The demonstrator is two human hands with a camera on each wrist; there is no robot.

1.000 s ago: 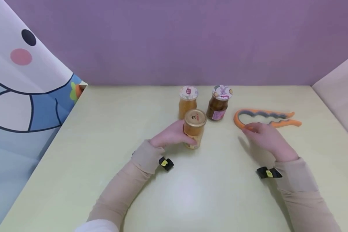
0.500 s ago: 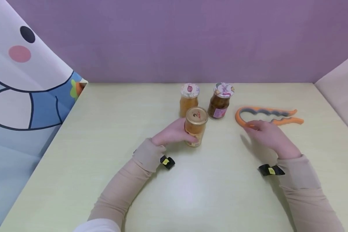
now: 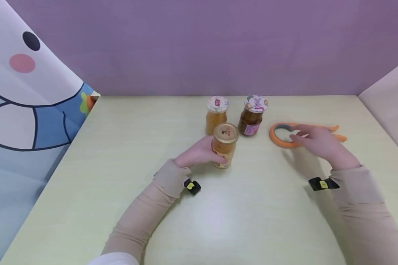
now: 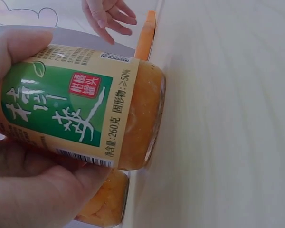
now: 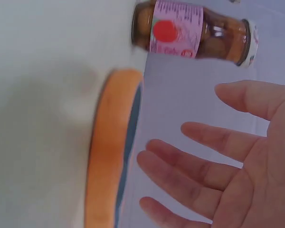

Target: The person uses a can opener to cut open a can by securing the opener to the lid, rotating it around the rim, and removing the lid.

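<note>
Left hand (image 3: 200,151) grips the jar (image 3: 223,148); right hand (image 3: 322,144) holds nothing

Wrapped round the jar's side, the left hand has hold of it; whether its base touches the surface (image 3: 245,221), I cannot tell. Well right of the jar, the right hand hangs above the orange tool (image 5: 107,152), fingers loosely spread. Behind the jar stand the yellow jar (image 3: 215,119) and, further right, the dark jar (image 3: 250,121). Work looks barely begun: one jar gripped, tool ungripped, all lids (image 3: 226,132) on.

Purple wall (image 3: 199,48), cartoon-printed sheet (image 3: 20,121) left; pale table (image 3: 252,209) — glossy
</note>
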